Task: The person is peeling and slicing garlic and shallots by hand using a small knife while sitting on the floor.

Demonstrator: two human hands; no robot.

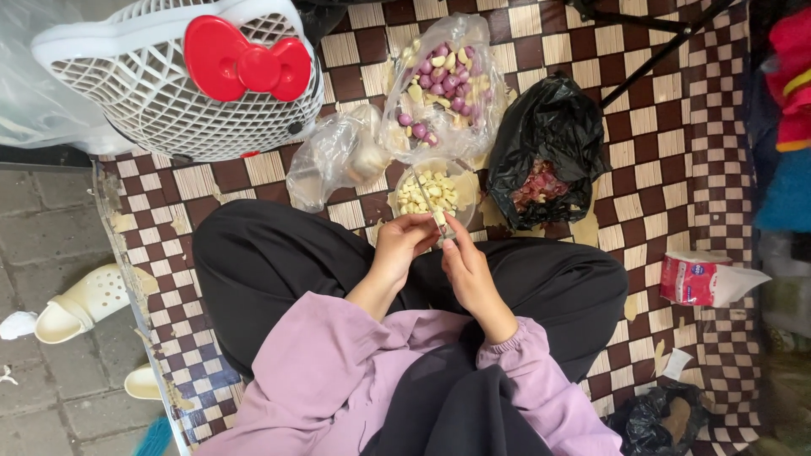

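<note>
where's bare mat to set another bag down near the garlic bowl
Bare checkered mat lies right of the black bag, up to the red packet. A smaller patch sits between the white basket and the knee. Around the bowl, both clear bags and the hands crowd it.

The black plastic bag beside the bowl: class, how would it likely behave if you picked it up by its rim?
The black plastic bag looks thin and crinkled, so it would probably sag and fold. The reddish peelings inside seem light, so it likely lifts easily. Its mouth gapes open, so scraps might spill.
</note>
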